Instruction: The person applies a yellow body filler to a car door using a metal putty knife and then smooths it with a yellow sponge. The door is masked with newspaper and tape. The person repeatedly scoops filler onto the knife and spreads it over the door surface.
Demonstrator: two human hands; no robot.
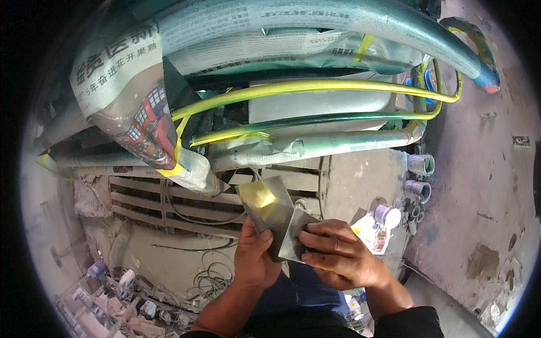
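Observation:
My left hand (253, 259) grips a thin grey rectangular plate (282, 194), thumb on top, with a smear of yellow putty (258, 197) on its far end. Between the thumb and fingers of my right hand (344, 253) is a flat grey putty scraper (292, 242). The scraper's left edge overlaps the lower right side of the plate; I cannot tell whether they touch. Both hands are in front of my body, below a tubular frame (327, 143) wrapped in newspaper. Just beyond the plate hangs a newspaper-wrapped end (197, 172) with yellow tape.
Yellow-taped tubes (315, 85) cross ahead, under a thick wrapped tube (315, 16). A slatted wooden pallet (191, 217) and coiled cable (211, 276) lie on the floor. Cans (420, 164) stand at right by a stained wall (473, 197). Clutter (129, 307) fills the lower left.

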